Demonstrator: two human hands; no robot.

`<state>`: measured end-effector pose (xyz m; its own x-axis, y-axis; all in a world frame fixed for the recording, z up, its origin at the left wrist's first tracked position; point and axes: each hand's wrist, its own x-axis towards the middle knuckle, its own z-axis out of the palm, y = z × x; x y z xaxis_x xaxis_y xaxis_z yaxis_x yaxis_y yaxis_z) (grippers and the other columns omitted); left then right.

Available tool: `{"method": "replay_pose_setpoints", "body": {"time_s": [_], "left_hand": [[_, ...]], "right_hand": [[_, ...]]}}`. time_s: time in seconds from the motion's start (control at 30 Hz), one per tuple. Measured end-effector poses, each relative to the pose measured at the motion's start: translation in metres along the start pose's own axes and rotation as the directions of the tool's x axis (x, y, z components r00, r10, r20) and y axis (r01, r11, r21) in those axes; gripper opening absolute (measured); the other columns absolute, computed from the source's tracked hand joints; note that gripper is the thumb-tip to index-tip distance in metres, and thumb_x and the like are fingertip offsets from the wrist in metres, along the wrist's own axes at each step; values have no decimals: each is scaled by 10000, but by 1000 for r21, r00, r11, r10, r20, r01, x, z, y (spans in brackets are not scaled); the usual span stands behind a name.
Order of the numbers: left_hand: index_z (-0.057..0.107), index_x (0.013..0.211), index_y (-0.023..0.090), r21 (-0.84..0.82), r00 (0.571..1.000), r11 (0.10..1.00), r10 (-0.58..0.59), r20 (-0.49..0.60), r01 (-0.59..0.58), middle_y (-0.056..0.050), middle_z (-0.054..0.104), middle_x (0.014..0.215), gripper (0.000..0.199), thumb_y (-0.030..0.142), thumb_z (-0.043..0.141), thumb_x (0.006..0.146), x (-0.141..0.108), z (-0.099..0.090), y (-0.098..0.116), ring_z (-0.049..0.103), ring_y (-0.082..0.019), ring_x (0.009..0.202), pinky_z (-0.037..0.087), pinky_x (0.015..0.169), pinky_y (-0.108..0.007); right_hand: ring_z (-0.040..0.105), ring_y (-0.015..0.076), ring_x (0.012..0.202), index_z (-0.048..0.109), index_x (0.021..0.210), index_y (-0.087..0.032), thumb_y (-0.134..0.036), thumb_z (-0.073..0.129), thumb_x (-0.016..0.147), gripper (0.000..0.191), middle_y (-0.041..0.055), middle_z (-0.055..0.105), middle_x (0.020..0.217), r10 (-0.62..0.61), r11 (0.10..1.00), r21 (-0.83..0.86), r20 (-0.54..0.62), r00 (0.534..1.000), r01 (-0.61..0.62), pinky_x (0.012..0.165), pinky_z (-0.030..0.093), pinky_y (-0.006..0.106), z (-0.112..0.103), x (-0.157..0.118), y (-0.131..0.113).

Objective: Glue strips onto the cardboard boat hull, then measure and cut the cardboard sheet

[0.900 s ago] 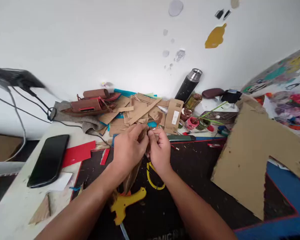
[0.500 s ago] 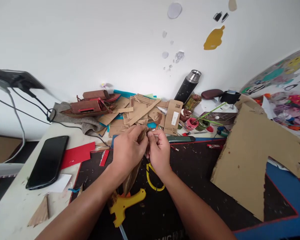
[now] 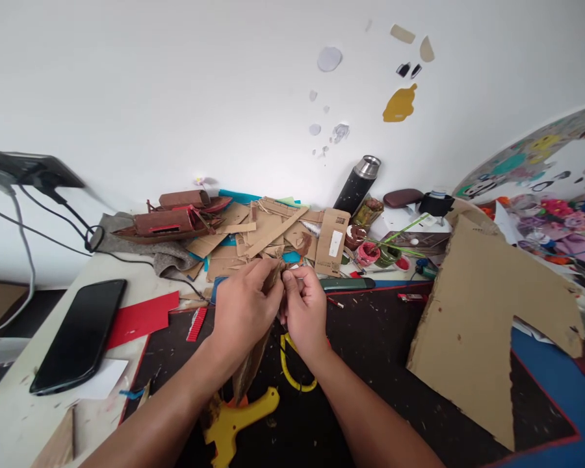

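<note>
My left hand [image 3: 246,302] is closed around a long, narrow brown cardboard piece [image 3: 250,369], which tapers toward its lower end. Against the upper end of that piece, the thumb and fingers of my right hand [image 3: 305,311] are pinched together. Whatever lies between the right fingertips is hidden or too small to name. Below my hands rests a yellow hot glue gun [image 3: 231,419] on the dark mat [image 3: 365,364]. A yellow looped handle [image 3: 287,377], seemingly of scissors, lies partly under my right wrist.
Cardboard scraps [image 3: 268,227] pile up by the wall, with two brown model boats [image 3: 163,224] on their left. A black flask [image 3: 358,185] leans behind open paint jars [image 3: 368,252]. A large cardboard sheet [image 3: 468,331] is at right, a phone [image 3: 80,335] at left.
The camera view has tilted up slightly, so the table's things sit lower in the picture. Both hands keep the same hold on the cardboard piece, with hardly any finger movement.
</note>
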<state>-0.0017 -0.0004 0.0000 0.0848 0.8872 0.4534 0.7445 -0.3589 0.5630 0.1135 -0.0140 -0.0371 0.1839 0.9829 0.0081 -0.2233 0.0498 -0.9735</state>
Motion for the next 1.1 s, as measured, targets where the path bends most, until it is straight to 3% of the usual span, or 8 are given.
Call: {"method": "replay_pose_setpoints", "body": {"time_s": [1.1], "left_hand": [[731, 974, 222, 7, 999, 999, -38, 21, 38, -20, 776, 839, 118, 170, 636, 927, 2, -1, 0, 734, -212, 761, 471, 680, -291]], "right_hand": [[392, 88, 361, 554, 860, -251, -614, 684, 999, 410, -122, 445, 535, -1, 1000, 1, 2, 1000, 1, 328, 333, 187, 2, 0, 0]]}}
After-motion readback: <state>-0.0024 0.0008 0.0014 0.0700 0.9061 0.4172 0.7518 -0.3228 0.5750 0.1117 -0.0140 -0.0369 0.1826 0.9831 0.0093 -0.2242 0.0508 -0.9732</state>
